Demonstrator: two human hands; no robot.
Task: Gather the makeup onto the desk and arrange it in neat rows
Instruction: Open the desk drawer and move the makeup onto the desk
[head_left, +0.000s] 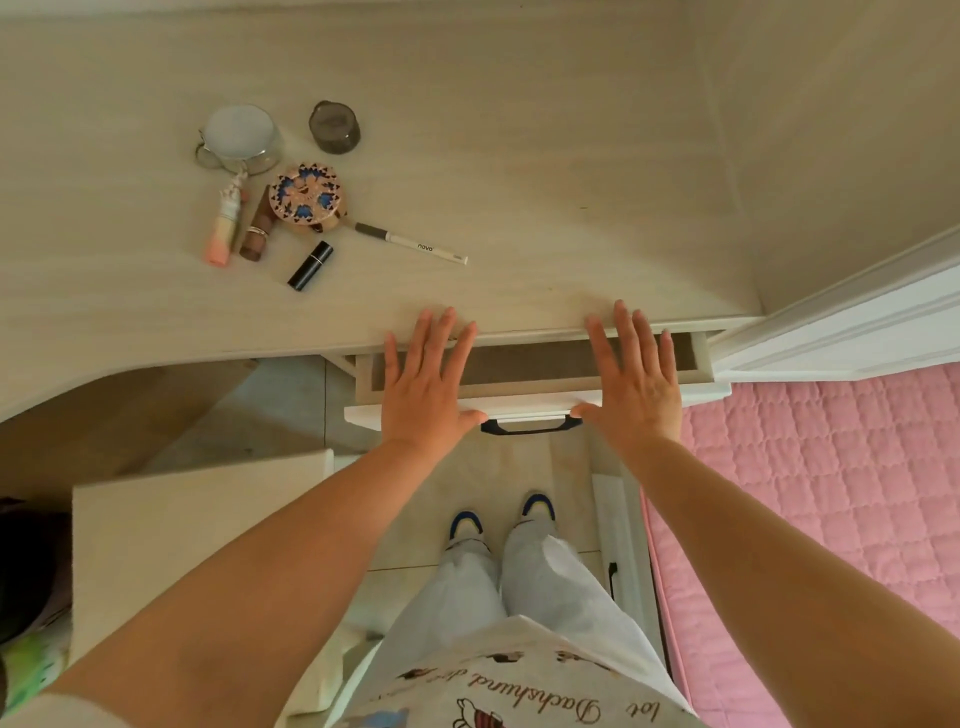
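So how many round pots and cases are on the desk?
3: a white-lidded jar far left, a smoky grey pot beside it, and a patterned compact just below them. None looks hidden.

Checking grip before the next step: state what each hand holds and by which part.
Nothing is held. The left hand and right hand are both open and flat, fingers spread, over the partly open white drawer; neither grips its dark handle.
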